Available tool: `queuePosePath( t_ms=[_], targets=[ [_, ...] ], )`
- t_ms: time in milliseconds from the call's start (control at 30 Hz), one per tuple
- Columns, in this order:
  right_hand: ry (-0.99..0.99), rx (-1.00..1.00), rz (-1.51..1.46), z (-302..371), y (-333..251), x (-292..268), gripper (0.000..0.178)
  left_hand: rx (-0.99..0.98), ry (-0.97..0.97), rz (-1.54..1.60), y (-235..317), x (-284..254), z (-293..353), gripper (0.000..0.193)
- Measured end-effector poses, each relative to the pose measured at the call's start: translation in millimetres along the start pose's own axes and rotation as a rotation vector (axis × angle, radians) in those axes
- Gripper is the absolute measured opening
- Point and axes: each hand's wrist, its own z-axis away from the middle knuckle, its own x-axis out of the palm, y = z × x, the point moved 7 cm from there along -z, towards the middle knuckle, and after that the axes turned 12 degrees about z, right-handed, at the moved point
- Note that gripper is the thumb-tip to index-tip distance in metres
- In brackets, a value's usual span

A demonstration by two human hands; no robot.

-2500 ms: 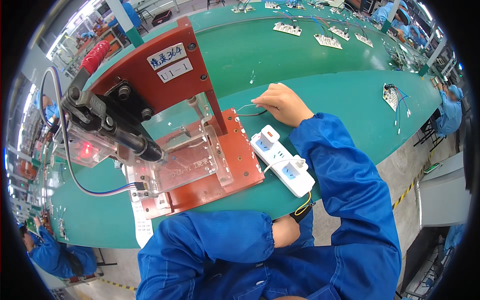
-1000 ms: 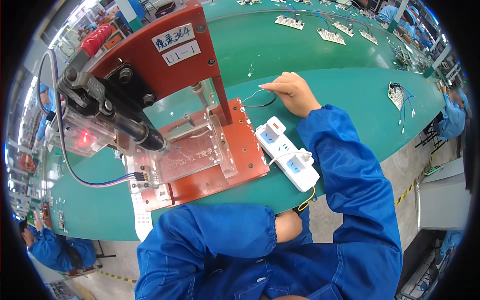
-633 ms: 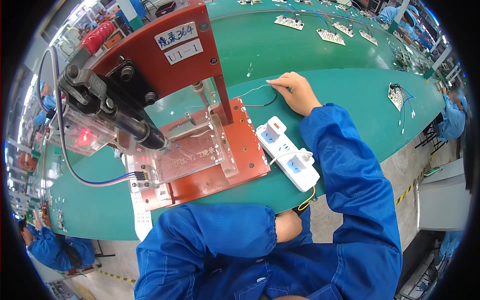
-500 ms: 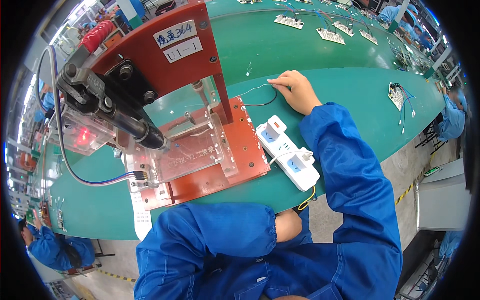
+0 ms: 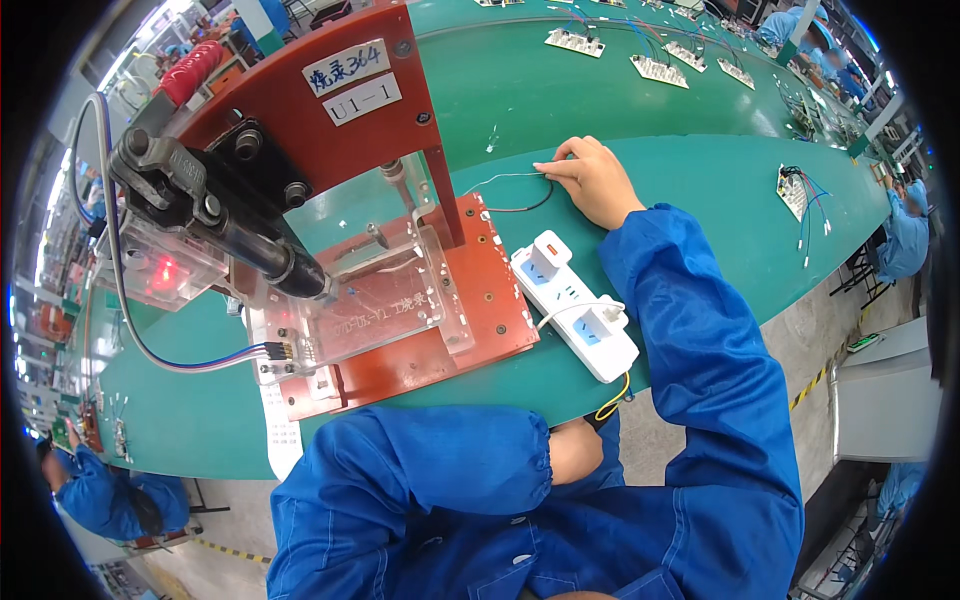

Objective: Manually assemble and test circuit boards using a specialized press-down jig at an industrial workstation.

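Note:
My right hand is over the green table, thumb and forefinger pinched on the end of a thin wire. The wire's pale length and a darker length run left from my fingertips to behind the red upright of a press-type fixture. My left arm lies bent across my body at the table's front edge. Only the wrist of my left hand shows past the blue sleeve; its fingers are hidden. The fixture's clear plate sits under a black toggle clamp.
Beside the fixture lies a white power strip with a plug and a white cable. A wired circuit board rests at the right, and several more boards at the back. A ribbon of wires loops at the fixture's left. Other people sit nearby.
My right fingertips have dipped very slightly, and the pale part of the wire now bows a little more. My left arm has stayed in place.

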Motion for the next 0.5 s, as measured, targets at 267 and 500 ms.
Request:
queuePosePath(
  t_ms=[267,500],
  targets=[
    [-0.037,-0.161,-0.056,-1.6,-28.9,2.3,0.029,-0.014,-0.106,-0.008,3.7,-21.9,9.8,0.020],
    [-0.035,-0.183,-0.011,-1.9,-31.3,-0.2,0.026,-0.017,0.044,-0.012,1.8,-19.9,11.1,0.024]
  ],
)
